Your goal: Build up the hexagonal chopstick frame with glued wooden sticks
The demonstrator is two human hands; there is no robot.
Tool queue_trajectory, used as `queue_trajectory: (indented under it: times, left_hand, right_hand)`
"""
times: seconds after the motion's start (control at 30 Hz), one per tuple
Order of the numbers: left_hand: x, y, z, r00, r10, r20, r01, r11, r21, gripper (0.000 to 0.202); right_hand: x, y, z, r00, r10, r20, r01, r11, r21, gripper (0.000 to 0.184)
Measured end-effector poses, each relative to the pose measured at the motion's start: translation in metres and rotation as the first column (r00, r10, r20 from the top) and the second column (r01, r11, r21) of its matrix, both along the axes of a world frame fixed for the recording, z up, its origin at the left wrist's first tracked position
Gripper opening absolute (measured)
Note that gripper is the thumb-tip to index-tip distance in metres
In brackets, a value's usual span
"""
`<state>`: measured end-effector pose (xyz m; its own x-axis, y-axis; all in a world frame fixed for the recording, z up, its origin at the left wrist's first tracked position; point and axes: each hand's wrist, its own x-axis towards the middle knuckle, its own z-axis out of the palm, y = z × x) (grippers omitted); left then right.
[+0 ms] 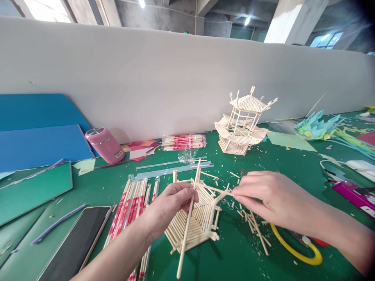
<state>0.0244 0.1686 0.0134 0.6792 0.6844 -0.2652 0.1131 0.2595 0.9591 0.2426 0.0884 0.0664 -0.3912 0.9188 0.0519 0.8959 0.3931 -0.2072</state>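
Observation:
My left hand [172, 201] is closed round a long wooden chopstick [184, 242], which slants across a many-sided roof-like frame [199, 224] built of thin sticks. To the right, the fingertips of my right hand [266, 195] pinch the end of a thin wooden stick [216, 189] over the frame's far right edge. Part of the frame is hidden by my left hand. Whether the pinched stick is fixed to the frame, I cannot tell. Cut stick pieces [254, 226] lie below my right hand.
Wrapped chopsticks [129, 207] and a phone [77, 238] lie left. Behind stand a stick-built pavilion [241, 125] and a pink cup [105, 145]. Glue sticks [175, 170] lie beyond the frame. Yellow-handled scissors [295, 251] and a magenta box [354, 197] are at right.

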Motion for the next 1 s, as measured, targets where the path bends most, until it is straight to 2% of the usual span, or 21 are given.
queue_trajectory:
  times: [0.1, 0.23, 0.33, 0.4, 0.77, 1.0]
  left_hand:
    - [0.000, 0.000, 0.000, 1.000, 0.003, -0.001, -0.003, 1.000, 0.006, 0.028]
    - [0.000, -0.001, 0.000, 1.000, 0.019, -0.023, -0.019, 1.000, 0.019, 0.025]
    - [0.000, -0.001, 0.000, 0.999, 0.012, -0.032, -0.012, 1.000, 0.026, 0.025]
    - [0.000, -0.001, -0.001, 0.999, 0.013, -0.032, -0.012, 0.999, 0.036, 0.026]
    - [0.000, 0.001, -0.001, 1.000, 0.002, -0.025, -0.001, 0.999, 0.032, 0.024]
    - [0.001, 0.000, -0.002, 0.999, 0.054, -0.001, -0.054, 0.998, -0.028, 0.022]
  right_hand:
    - [-0.011, -0.009, 0.002, 0.977, -0.163, -0.139, 0.131, 0.969, -0.211, 0.026]
    - [-0.026, -0.019, 0.002, 0.883, -0.354, -0.307, 0.157, 0.841, -0.518, 0.023]
    - [-0.035, -0.024, 0.002, 0.824, -0.450, -0.343, 0.141, 0.750, -0.646, 0.019]
    - [-0.039, -0.026, 0.001, 0.792, -0.485, -0.371, 0.125, 0.723, -0.679, 0.018]
    - [-0.044, -0.026, -0.003, 0.752, -0.503, -0.427, 0.080, 0.712, -0.698, 0.019]
    - [-0.048, -0.024, 0.008, 0.762, -0.528, -0.375, 0.093, 0.663, -0.743, 0.018]
